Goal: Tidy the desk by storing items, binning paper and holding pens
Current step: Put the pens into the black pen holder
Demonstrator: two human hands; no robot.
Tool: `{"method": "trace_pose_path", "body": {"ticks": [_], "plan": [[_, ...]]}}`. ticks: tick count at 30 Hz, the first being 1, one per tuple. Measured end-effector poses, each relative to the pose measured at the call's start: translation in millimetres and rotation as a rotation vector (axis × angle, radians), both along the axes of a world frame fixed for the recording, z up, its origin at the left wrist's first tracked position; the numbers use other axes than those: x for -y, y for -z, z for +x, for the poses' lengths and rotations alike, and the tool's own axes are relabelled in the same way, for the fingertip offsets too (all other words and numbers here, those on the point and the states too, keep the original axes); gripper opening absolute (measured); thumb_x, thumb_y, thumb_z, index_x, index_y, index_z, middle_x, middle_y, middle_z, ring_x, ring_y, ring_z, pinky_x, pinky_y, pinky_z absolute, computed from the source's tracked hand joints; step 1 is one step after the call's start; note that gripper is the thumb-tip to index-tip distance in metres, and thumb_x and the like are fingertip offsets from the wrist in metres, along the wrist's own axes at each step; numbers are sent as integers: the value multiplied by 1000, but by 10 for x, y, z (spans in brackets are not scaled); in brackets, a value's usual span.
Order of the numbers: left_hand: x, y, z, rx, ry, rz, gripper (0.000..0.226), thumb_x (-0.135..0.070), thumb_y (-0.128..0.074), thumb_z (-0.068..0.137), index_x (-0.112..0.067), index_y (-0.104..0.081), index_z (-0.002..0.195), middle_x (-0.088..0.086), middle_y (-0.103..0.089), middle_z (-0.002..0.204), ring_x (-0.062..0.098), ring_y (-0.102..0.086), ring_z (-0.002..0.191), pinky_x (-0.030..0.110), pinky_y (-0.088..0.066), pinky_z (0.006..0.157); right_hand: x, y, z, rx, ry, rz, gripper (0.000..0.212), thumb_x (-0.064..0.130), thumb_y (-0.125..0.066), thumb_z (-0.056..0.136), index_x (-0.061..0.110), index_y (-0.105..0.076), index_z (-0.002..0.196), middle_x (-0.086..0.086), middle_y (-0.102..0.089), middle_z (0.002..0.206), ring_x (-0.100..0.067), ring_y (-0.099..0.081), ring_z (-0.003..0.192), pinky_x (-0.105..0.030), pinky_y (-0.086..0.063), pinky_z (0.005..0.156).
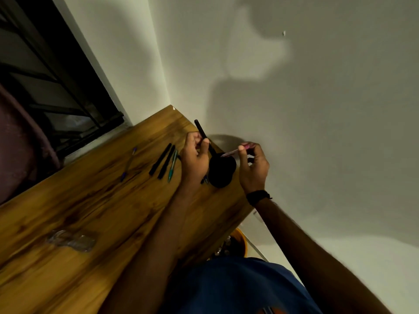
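1. A person is standing at a wooden desk (90, 211), both arms reaching toward a black pen holder (221, 172) that is sitting near the desk's edge beside the wall.
2. The left hand (195, 157) is pinching a black marker (204, 138), its long axis running from eleven o'clock down to five o'clock, lower tip appearing to dip into the holder's mouth.
3. The right hand (252, 165), at three o'clock of the holder, is gripping a pink pen (233, 152) between fingers and thumb; the pen is lying almost level, tip pointing at the holder's rim.
4. Both hands are sitting just beside the holder, left slightly nearer.
5. At nine o'clock of the left hand, two black pens (163, 162) and a green pen (172, 165) are lying parallel; a purple pen (128, 165) is resting farther out.
6. A crumpled clear wrapper (71, 240) is lying at seven o'clock.
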State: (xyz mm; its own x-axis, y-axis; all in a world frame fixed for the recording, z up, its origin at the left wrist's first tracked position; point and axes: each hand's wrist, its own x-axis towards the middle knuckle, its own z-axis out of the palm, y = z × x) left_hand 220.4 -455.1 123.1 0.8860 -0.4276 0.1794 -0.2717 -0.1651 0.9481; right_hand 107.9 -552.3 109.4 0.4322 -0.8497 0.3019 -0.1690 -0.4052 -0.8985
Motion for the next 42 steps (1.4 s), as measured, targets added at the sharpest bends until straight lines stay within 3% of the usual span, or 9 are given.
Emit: {"method": "trace_pose_path", "body": {"ticks": [4,7,12,16,21,25,28,33,42], "plan": [[-1,68,-7,-31,1,31,6,-17,-54,98,-15,-51,102,5,-63,99,20,-63,93,32,-52,76,-13,-82,-77,45,-11,38,11,9,-44,102,6,-49,93,14,-55,71,7,-57,65,-11,-40,60],[-10,101,-35,-78,10,80,1,-15,-48,99,-16,-48,100,5,-61,91,21,-62,82,34,-51,68,17,13,-88,10,-21,43,11,17,-37,105,14,-42,95,2,-52,69,-6,-52,59,-28,-42,56],[-2,253,-64,-255,16,341,19,-20,-37,103,-10,-47,114,15,-58,106,19,-52,79,30,-35,57,53,318,-33,-284,-113,54,18,23,-45,102,8,-54,106,-6,-56,102,-15,-51,88,-37,-47,82],[34,341,-77,-691,-13,414,52,-52,-47,96,-11,-53,127,17,-64,109,27,-63,85,34,-49,64,108,474,68,-499,-236,333,55,50,-57,90,17,-49,134,-8,-56,130,-25,-54,117,-43,-46,101],[-36,405,-70,-1006,9,420,75,-76,-35,87,-16,-54,127,11,-68,80,11,-46,46,20,-30,44,70,439,-50,-318,-491,619,59,51,-60,89,26,-45,141,0,-56,137,-17,-54,124,-43,-48,103],[-71,429,-35,-1067,73,465,89,-84,-40,78,-17,-50,136,15,-68,114,19,-64,55,22,-50,50,86,435,-251,-233,-617,612,46,27,-59,96,21,-48,140,3,-55,138,-8,-52,126,-28,-46,103],[-76,351,-115,-1094,106,489,80,-78,-55,76,-15,-58,124,13,-67,114,21,-60,59,12,-33,33,65,437,-326,-172,-640,574,38,16,-55,98,14,-53,136,5,-55,136,3,-50,123,-16,-45,98],[-124,426,-208,-970,95,469,74,-71,-73,63,-20,-56,115,2,-63,105,11,-46,62,20,-32,42,58,481,-320,-13,-358,676,32,26,-54,98,3,-61,119,-3,-66,102,-9,-63,93,-23,-51,74],[-193,494,-231,-595,262,337,87,-18,-94,57,-16,-52,134,-8,-57,119,11,-53,112,25,-46,87,165,599,-320,-90,-452,662,69,36,-76,79,18,-47,139,-1,-56,137,-15,-53,127,-38,-48,103]]}}
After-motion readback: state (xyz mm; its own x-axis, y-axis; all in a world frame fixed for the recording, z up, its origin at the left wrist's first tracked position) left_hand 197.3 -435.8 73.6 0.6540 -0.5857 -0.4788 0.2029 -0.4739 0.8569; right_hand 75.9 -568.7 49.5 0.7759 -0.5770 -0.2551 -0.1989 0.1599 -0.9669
